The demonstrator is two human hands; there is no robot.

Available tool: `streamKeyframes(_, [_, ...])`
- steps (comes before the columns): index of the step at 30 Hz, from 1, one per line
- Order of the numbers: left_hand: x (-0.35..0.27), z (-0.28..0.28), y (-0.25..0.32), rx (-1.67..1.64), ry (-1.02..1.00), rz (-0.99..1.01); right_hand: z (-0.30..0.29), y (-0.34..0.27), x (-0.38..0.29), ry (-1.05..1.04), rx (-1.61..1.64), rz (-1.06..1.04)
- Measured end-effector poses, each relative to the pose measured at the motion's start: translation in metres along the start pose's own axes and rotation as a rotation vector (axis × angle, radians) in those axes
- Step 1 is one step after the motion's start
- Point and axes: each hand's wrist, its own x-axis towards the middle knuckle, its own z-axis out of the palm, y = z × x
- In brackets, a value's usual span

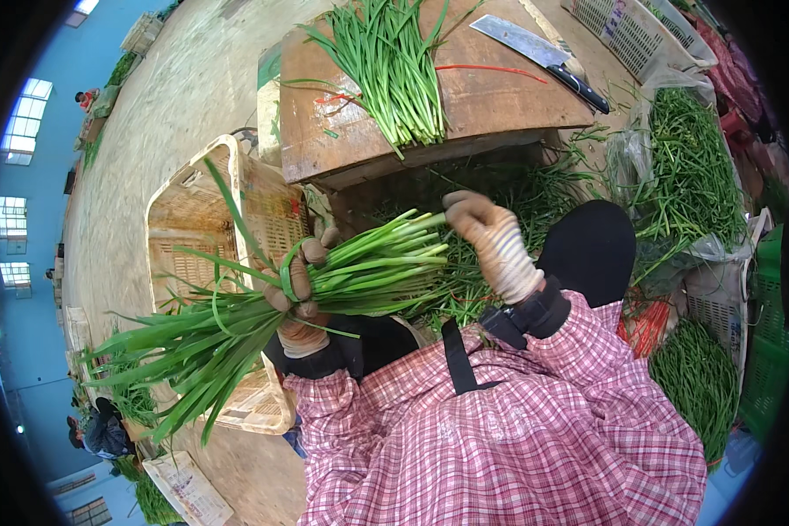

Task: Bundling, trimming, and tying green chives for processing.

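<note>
My left hand (300, 283), in a soiled knit glove, grips a bunch of long flat green leaves with pale stalks, probably garlic chives (381, 266). One leaf loops over its fingers. Leaf tips fan out to the left, and the stalk ends point right. At those ends my gloved right hand (490, 237) has its fingers closed on the tip of one pale stalk (427, 222). Ahead, another bunch of chives (404, 98) lies on a wooden board (500, 98). A cleaver (529, 56) with a black handle rests at the board's right side.
Left of my knees, a dirty white plastic crate (237, 191) stands tilted. Loose green trimmings (526, 197) litter the floor under the board. Greens in clear plastic (693, 164), red ties (651, 329) and green crates (769, 342) sit right. A person (102, 430) sits far left.
</note>
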Motion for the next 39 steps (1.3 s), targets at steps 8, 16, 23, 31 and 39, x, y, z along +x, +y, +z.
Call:
streamKeyframes(8, [0.003,0.016,-0.001,0.298,0.097,-0.115,0.029,-0.007,-0.005,-0.230,-0.407,-0.052])
streamKeyframes(16, [-0.002,0.009,0.010,0.230,0.076,-0.020,-0.005,0.014,0.012,-0.019,-1.398,-0.291])
streamKeyframes(23, [0.002,0.027,0.009,0.090,-0.035,0.067,-0.027,-0.010,0.012,-0.236,-0.438,-0.149])
streamKeyframes(31, [-0.004,0.017,-0.004,0.142,-0.023,-0.034,-0.010,0.005,0.025,-0.735,0.206,0.279])
streamKeyframes(39, [-0.001,0.004,-0.015,-0.011,-0.180,0.131,0.004,0.019,0.018,-0.420,0.064,0.303])
